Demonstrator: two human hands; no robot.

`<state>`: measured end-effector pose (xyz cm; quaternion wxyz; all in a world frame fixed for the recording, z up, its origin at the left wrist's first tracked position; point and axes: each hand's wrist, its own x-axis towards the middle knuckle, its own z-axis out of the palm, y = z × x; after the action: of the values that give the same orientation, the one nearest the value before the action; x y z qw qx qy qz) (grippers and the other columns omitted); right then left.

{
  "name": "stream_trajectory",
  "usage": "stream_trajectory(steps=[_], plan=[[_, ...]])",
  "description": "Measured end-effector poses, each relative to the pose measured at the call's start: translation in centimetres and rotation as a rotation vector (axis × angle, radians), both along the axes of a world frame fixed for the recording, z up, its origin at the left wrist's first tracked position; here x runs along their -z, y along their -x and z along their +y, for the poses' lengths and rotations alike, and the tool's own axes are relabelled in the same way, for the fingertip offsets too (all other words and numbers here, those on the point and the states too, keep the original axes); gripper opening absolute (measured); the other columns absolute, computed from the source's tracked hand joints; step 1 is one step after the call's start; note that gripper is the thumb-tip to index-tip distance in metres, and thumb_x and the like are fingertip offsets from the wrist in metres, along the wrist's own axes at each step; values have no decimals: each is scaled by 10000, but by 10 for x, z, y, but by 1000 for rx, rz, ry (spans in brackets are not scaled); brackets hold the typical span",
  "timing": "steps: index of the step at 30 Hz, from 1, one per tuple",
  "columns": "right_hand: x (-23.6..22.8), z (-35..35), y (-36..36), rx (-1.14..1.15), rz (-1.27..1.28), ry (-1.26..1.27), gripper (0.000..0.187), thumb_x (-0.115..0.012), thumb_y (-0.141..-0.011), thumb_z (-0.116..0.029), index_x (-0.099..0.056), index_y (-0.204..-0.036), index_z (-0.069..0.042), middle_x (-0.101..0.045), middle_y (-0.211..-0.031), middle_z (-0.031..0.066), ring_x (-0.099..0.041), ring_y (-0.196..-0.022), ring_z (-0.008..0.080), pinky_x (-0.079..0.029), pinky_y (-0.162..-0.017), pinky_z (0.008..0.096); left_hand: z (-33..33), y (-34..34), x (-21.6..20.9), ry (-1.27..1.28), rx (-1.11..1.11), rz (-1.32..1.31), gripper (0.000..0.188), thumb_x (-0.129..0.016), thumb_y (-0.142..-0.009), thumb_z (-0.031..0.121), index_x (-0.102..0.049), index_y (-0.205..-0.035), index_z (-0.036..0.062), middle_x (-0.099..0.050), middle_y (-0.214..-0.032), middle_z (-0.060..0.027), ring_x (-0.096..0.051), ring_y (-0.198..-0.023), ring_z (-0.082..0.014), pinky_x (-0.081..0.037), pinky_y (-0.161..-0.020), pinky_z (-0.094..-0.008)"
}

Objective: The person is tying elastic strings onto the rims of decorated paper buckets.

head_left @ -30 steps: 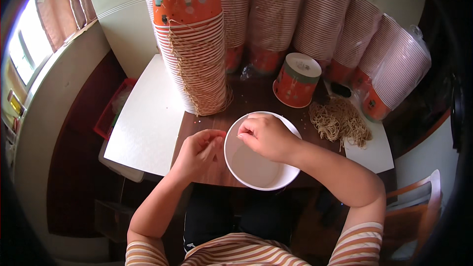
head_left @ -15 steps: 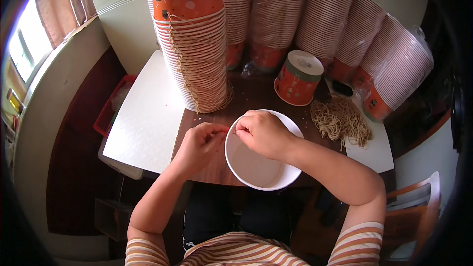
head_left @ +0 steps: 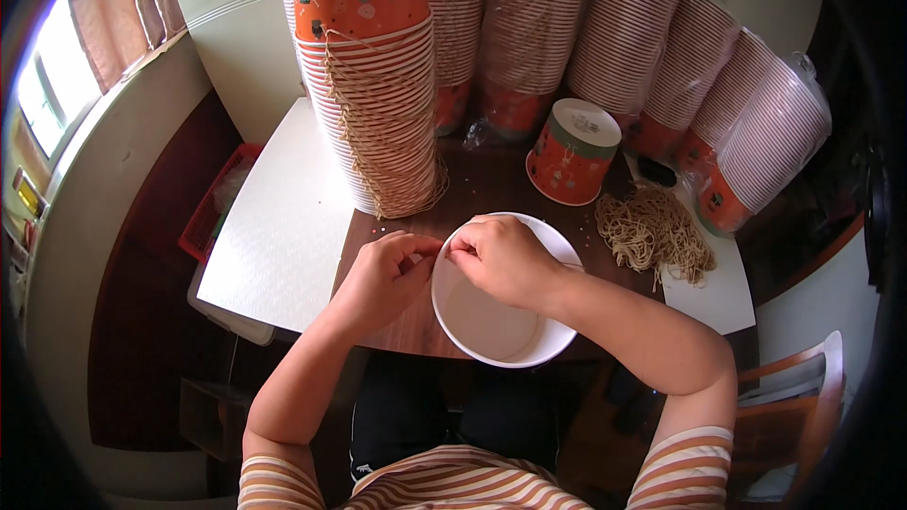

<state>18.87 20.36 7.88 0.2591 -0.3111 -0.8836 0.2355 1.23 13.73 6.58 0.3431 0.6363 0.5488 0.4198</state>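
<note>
I see the white paper bowl (head_left: 496, 321) sitting on the dark wooden tabletop (head_left: 491, 189) right in front of me, at its near edge, mouth up. My right hand (head_left: 501, 260) lies over the bowl's far-left rim, fingers curled and pinched together on something too thin to make out; it may be a bit of string at the rim, but I cannot tell. My left hand (head_left: 383, 274) is just beside the bowl on its left, resting on the tabletop, fingers also bunched, their tips close to those of the right hand at the rim. So the point both hands work at lies at the bowl's upper-left edge, between the two hands; the right hand is the one actually over the bowl, the left just outside it.

The bowl looks round, plain white inside and empty, with a rolled lip; its outer wall is hidden from this view.

Beyond the hands, a tall leaning stack of orange printed cups (head_left: 378, 85) with loops of string hanging down its side stands at the far left of the tabletop. One single orange cup with a white lid (head_left: 573, 151) stands behind the bowl to the right, and a loose heap of tan string (head_left: 652, 231) lies right of it. More sleeved stacks (head_left: 699, 85) line the back
</note>
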Motion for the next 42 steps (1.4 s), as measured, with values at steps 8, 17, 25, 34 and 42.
stream_trajectory(steps=[8, 17, 25, 34, 42], plan=[[5, 0, 2, -15, 39, 36, 89, -657, -775, -98, -659, -787, -9, -634, -747, 139, -620, -703, 277, -482, -643, 365, 5, 3, -8, -135, 80, 255, 172, -580, -791, 2, -654, -944, -24, -650, -823, -148, -646, -735, -265, -496, -648, -330], [-61, -22, -46, 42, 88, 327, 171, -645, -841, -87, -608, -964, 25, -638, -744, 55, -577, -658, 77, -474, -610, 227, -22, 8, 17, 432, -5, -679, 127, -529, -914, 112, -566, -898, -9, -653, -848, -110, -664, -744, -224, -548, -716, -352], [-30, -135, -61, -148, 228, 368, 124, -628, -838, -12, -646, -960, -27, -645, -798, 103, -643, -685, 182, -500, -609, 274, -76, -4, 37, 471, 217, -1286, 126, -469, -932, 75, -571, -869, 38, -649, -1001, -174, -652, -938, -275, -513, -868, -388], [53, -153, -17, 27, 324, 319, 152, -679, -788, -12, -657, -938, -19, -670, -947, 118, -654, -872, 238, -506, -785, 317, -97, -16, 60, 304, 170, -1163, 83, -482, -895, 24, -562, -889, 2, -623, -1007, -177, -602, -685, -157, -500, -628, -277], [38, -143, -9, 219, 497, 284, 93, -683, -809, -42, -641, -863, 21, -647, -811, 82, -620, -702, 122, -498, -645, 234, -109, -34, 50, -330, -40, -153, 107, -608, -768, -38, -572, -868, -22, -591, -861, -110, -571, -630, -141, -452, -530, -233]])
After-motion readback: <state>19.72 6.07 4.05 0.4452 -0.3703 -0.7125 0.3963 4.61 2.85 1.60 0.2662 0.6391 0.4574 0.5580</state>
